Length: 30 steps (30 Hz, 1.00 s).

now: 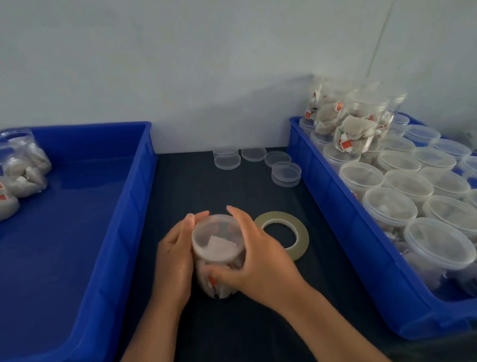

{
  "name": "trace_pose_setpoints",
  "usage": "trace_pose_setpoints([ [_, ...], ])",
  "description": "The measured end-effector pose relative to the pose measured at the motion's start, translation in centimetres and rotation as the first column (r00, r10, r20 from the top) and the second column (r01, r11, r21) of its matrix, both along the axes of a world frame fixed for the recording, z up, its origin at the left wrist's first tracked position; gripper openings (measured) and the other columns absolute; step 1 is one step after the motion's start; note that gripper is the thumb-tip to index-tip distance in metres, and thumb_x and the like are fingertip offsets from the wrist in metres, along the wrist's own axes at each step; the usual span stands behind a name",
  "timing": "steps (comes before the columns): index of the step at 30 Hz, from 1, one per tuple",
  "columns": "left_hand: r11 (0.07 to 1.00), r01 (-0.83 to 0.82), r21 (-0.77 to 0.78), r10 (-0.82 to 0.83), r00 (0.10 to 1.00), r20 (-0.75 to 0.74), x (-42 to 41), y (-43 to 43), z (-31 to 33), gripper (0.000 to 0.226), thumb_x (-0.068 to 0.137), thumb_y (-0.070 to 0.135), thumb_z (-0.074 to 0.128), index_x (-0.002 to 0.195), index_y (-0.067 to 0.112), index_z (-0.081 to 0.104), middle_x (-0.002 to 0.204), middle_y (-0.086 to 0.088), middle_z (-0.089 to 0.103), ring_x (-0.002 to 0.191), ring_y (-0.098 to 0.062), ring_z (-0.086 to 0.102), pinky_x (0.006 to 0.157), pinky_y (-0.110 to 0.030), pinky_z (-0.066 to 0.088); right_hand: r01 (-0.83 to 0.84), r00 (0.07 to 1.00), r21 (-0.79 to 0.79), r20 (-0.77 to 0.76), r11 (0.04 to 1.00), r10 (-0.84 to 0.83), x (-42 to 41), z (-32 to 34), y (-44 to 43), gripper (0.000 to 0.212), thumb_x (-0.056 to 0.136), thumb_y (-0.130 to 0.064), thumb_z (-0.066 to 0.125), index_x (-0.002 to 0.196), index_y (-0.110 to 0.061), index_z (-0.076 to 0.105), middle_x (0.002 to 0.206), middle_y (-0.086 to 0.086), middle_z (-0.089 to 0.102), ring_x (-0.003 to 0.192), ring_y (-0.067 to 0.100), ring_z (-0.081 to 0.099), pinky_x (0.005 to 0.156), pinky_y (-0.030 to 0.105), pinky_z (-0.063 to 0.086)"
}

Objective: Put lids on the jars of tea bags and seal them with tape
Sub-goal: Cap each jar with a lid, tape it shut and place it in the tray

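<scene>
Two hands are gripping one jar (pixel 218 268) of tea bags on the desk (pixel 215 339).
Left of the fingers (pixel 188 227), a blue bin (pixel 135 189) is holding a few jars (pixel 17 172); the left hand (pixel 172 260) and right hand (pixel 258 262) are clasping the jar between curled fingers, its lid (pixel 217 239) sitting on top; a tape roll (pixel 293 233) is lying right of the right fingers, spare lids (pixel 258 162) beyond them, and a second bin (pixel 334 216) of lidded jars (pixel 390 208) farther right.

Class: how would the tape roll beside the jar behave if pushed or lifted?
The tape roll lies flat, so a push would probably slide it, not roll it. It is a thin ring with a wide hole: likely light, easy to hook with a finger. On edge, it might roll.
</scene>
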<state>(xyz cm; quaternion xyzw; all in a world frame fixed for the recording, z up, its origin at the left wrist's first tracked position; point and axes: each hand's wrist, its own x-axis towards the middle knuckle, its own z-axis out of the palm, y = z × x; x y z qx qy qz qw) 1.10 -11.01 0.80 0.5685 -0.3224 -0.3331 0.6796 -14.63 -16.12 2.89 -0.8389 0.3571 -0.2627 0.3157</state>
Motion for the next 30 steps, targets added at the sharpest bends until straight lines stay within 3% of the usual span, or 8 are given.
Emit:
trace_pose_setpoints([
  [2, 0.997, -0.073, 0.015, 0.074, 0.997, -0.021, 0.2, -0.1, -0.7, 0.021, 0.102, 0.046, 0.060, 0.110, 0.042, 0.078, 0.111, 0.007, 0.078, 0.102, -0.013, 0.075, 0.083, -0.035, 0.060, 0.010, 0.998, -0.053, -0.063, 0.999, -0.014, -0.6, 1.0, 0.3, 0.108, 0.065, -0.089, 0.068, 0.154, -0.048, 0.025, 0.143, -0.029, 0.049, 0.119, -0.014, 0.045, 0.089, 0.013, 0.042],
  [5, 0.993, -0.108, 0.053, 0.111, 0.992, -0.056, 0.2, -0.7, -1.6, 0.022, 0.105, 0.035, 0.057, 0.103, 0.037, 0.079, 0.108, 0.004, 0.078, 0.099, -0.015, 0.075, 0.090, -0.046, 0.058, 0.082, 0.996, 0.002, 0.026, 0.997, -0.082, -2.4, 4.4, -0.7, 0.093, 0.066, -0.079, 0.076, 0.145, -0.049, 0.036, 0.131, -0.032, 0.052, 0.115, -0.014, 0.052, 0.083, 0.015, 0.050],
  [9, 0.990, -0.097, 0.103, 0.096, 0.995, 0.017, -0.2, -1.8, -1.9, 0.027, 0.105, 0.038, 0.057, 0.089, 0.045, 0.078, 0.094, 0.007, 0.079, 0.084, -0.009, 0.073, 0.079, -0.038, 0.053, 0.289, 0.947, 0.019, 0.140, 0.957, -0.289, -6.6, 11.7, -4.9, 0.087, 0.060, -0.079, 0.077, 0.133, -0.047, 0.041, 0.112, -0.031, 0.054, 0.102, -0.017, 0.055, 0.065, 0.012, 0.049],
  [13, 0.989, -0.005, 0.150, -0.011, 0.994, 0.110, -1.3, -3.3, -1.8, 0.026, 0.104, 0.040, 0.058, 0.087, 0.046, 0.076, 0.094, 0.014, 0.077, 0.084, -0.001, 0.071, 0.074, -0.032, 0.051, 0.500, 0.866, -0.062, 0.047, 0.864, -0.498, -11.9, 16.5, -11.7, 0.104, 0.061, -0.074, 0.078, 0.147, -0.032, 0.038, 0.123, -0.013, 0.050, 0.100, 0.007, 0.056, 0.069, 0.024, 0.040],
  [20, 0.981, 0.106, 0.160, -0.134, 0.975, 0.177, -2.8, -6.0, -2.1, 0.018, 0.104, 0.034, 0.062, 0.094, 0.030, 0.077, 0.093, 0.016, 0.077, 0.085, -0.002, 0.072, 0.072, -0.024, 0.050, 0.743, 0.657, -0.126, -0.045, 0.657, -0.752, -20.0, 15.0, -20.6, 0.088, 0.070, -0.055, 0.085, 0.136, -0.012, 0.047, 0.102, -0.003, 0.062, 0.070, 0.008, 0.065, 0.054, 0.027, 0.044],
  [22, 0.976, 0.152, 0.153, -0.183, 0.959, 0.217, -3.4, -7.2, -1.7, 0.016, 0.103, 0.031, 0.063, 0.095, 0.029, 0.076, 0.093, 0.016, 0.077, 0.085, -0.002, 0.072, 0.073, -0.022, 0.051, 0.768, 0.632, -0.110, -0.036, 0.631, -0.774, -20.8, 13.6, -22.2, 0.089, 0.067, -0.063, 0.081, 0.134, -0.012, 0.050, 0.109, 0.005, 0.070, 0.084, 0.020, 0.070, 0.061, 0.030, 0.046],
  [25, 0.970, 0.192, 0.150, -0.232, 0.911, 0.340, -4.2, -8.7, -1.1, 0.015, 0.102, 0.033, 0.064, 0.093, 0.033, 0.075, 0.092, 0.017, 0.076, 0.085, -0.002, 0.071, 0.068, -0.016, 0.053, 0.768, 0.640, -0.057, 0.042, 0.638, -0.767, -20.8, 11.9, -23.9, 0.108, 0.075, -0.069, 0.081, 0.155, -0.015, 0.032, 0.142, 0.010, 0.060, 0.125, 0.032, 0.061, 0.093, 0.039, 0.049],
  [30, 0.968, 0.188, 0.167, -0.242, 0.872, 0.426, -4.9, -9.8, -2.2, 0.013, 0.101, 0.034, 0.066, 0.091, 0.034, 0.074, 0.088, 0.020, 0.073, 0.086, -0.001, 0.069, 0.068, -0.013, 0.048, 0.764, 0.644, 0.023, 0.040, 0.645, -0.764, -20.2, 11.1, -26.2, 0.114, 0.083, -0.067, 0.077, 0.163, -0.019, 0.011, 0.155, 0.015, 0.049, 0.138, 0.038, 0.051, 0.108, 0.047, 0.044],
])
